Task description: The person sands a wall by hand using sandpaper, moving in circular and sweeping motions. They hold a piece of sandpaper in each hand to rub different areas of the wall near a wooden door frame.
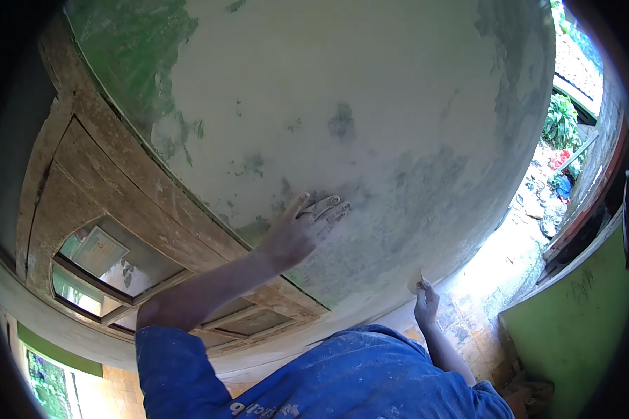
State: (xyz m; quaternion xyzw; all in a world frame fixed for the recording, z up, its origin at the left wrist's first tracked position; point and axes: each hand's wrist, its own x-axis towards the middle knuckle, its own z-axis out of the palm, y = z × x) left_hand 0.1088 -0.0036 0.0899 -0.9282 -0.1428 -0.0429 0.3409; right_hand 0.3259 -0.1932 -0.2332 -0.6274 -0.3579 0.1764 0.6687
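Observation:
My left hand (306, 230) lies on the wall (314, 84) with its fingers stretched out and a pale dusty coat over them. Under and around it the wall shows whitish filler with grey-green blotches. Lower to the right, my right hand (428, 307) is closed around a thin, pale flat piece (414, 285), held near the wall's lower part. What kind of piece it is cannot be made out. Both arms come from a blue shirt (356, 377).
A worn wooden door (112, 188) with glass panes runs along the wall's left side. On the right, a bright opening shows plants (560, 122) and rubble (531, 202). A green panel (573, 300) stands at lower right above the tiled floor (475, 321).

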